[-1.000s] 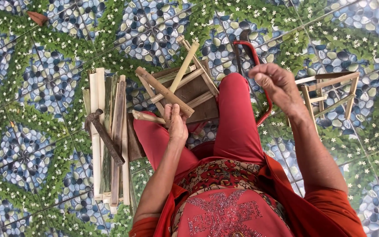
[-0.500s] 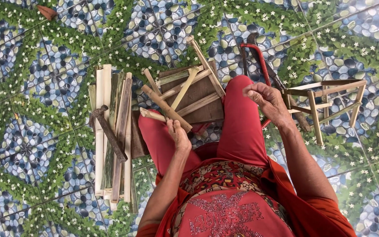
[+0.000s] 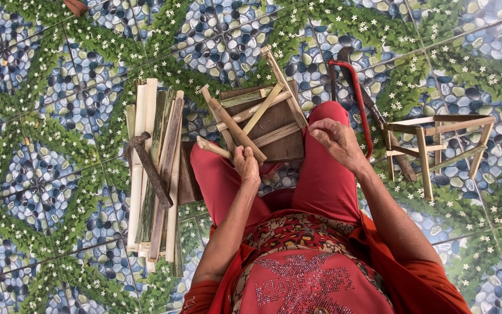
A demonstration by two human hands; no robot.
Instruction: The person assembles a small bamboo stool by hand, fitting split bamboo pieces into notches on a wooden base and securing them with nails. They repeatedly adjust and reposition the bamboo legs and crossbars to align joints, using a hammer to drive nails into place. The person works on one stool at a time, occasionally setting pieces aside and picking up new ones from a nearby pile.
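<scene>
Seated person viewed from above, in a red top and red trousers [image 3: 326, 180], legs extended over a patterned tiled floor [image 3: 42, 174] showing pebble and white-flower designs.

Left hand [image 3: 246, 164]: positioned over the left thigh, fingers closed around the near end of a short bamboo stick [image 3: 213, 148]. That stick runs out to the left from the fist, its far end lying against the frame work ahead.

Right hand [image 3: 338, 139]: resting above the right knee, fingers curled inward with thumb and fingertips pinched together. Whether anything small is held in the pinch cannot be determined.

Just beyond the left hand, between the knees: a partly assembled bamboo frame [image 3: 257, 119] of crossed sticks, lying on a dark wooden board [image 3: 283, 145]. Several sticks project at angles above the board's edges.

To the left of the legs: a bundle of split bamboo slats [image 3: 152, 168] laid lengthwise on the floor, with a hammer [image 3: 149, 168] lying diagonally across them.

To the right, just beside the right knee: a hacksaw with a red frame [image 3: 358, 96] on the floor. Further right: a finished open bamboo frame [image 3: 437, 148], box-shaped, standing apart from the hands.

Far top left corner: a small brown object [image 3: 76, 6], cut off by the edge.
</scene>
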